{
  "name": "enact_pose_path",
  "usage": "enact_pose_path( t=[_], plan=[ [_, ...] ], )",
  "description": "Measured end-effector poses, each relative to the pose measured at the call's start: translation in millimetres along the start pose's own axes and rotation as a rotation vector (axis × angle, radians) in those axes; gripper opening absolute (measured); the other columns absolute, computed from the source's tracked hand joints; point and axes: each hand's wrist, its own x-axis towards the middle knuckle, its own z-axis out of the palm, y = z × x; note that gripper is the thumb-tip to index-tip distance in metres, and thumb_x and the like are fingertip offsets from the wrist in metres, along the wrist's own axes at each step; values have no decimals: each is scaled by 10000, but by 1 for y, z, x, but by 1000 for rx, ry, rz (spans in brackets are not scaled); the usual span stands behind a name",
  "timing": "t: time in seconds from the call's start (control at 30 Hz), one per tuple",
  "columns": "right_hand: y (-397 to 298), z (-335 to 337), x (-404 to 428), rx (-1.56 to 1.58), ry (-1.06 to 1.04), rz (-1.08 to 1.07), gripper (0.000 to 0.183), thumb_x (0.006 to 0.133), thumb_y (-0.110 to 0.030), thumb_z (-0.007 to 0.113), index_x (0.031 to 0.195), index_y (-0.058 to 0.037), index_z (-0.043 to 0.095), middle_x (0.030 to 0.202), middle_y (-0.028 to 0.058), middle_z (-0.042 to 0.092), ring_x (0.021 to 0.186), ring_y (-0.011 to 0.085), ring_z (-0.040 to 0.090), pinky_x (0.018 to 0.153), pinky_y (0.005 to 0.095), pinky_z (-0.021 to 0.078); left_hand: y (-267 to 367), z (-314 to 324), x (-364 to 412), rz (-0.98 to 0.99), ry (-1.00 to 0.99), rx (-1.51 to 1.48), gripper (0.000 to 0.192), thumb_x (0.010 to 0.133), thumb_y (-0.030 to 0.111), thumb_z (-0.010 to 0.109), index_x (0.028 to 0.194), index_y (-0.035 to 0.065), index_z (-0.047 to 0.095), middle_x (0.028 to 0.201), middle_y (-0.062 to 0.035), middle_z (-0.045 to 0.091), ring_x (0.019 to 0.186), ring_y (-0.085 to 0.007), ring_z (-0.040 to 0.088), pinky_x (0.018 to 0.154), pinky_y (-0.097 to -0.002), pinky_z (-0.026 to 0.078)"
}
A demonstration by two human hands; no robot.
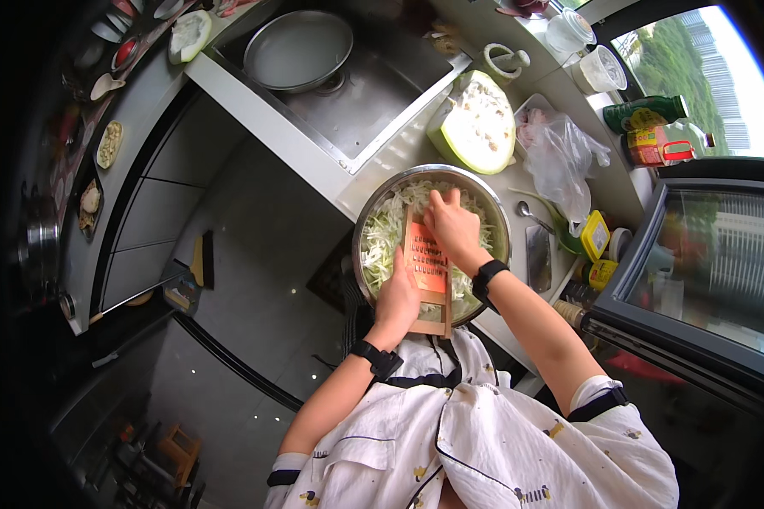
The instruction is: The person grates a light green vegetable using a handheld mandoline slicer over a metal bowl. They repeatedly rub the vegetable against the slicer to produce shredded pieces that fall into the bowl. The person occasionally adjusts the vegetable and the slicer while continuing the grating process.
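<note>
A wooden-framed grater [428, 261] with an orange plate and rows of metal teeth leans in a large stainless steel bowl [360, 275]. Pale green-white vegetable shreds [382, 237] lie in the bowl. My left hand [398, 299] grips the grater's left side rail near its lower part. At the grater's upper end is my right hand [451, 223], its fingers bent and drawn together; whether a small piece sits under them is hidden. Behind the bowl, a large cut piece of winter melon [474, 124] shows its white seedy inside.
A round pan [298, 51] sits over the steel sink area at the back. To the right are a plastic bag [557, 159], a spoon [535, 215], a cleaver blade [538, 257] and a mortar [503, 62]. An open window frame [617, 305] juts in at the right.
</note>
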Motion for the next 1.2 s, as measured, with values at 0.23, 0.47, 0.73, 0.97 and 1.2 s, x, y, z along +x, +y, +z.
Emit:
enact_pose_path(
  t=[0.23,0.47,0.73,0.97,1.2],
  plan=[
    [-22,-33,-75,171,-93,-147,188,882,-285,583,985,-137,531,1014,123,542,565,305,615,471,416,489,-9,-2,-3,-53,-5,-7,512,977,216,367,1437,33,237,754,-271,628,705,-449,617,608,-522,465],
    [-13,-8,-44,78,46,-154,219,889,-321,574,967,-119,543,925,108,550,555,296,606,466,393,494,2,1,-5,-18,-10,53,512,978,225,369,1442,57,230,779,-288,627,726,-468,613,613,-533,468],
    [-11,-23,-67,203,101,-194,292,889,-361,568,1036,-110,543,992,119,533,761,271,635,548,394,527,-2,-2,-3,-17,18,73,484,981,228,353,1424,59,254,825,-302,629,781,-476,611,656,-537,471],
    [-7,-13,-65,39,26,-162,220,856,-255,578,993,-91,526,972,163,501,764,294,624,559,386,532,5,2,0,105,40,74,467,982,220,348,1412,59,263,802,-298,629,762,-480,609,651,-540,470],
    [5,2,-42,176,122,-125,198,851,-204,546,1008,-88,513,953,190,517,684,326,628,551,413,524,-10,5,8,177,107,133,476,983,231,349,1422,61,277,829,-306,630,788,-477,611,675,-533,471]
  ],
)
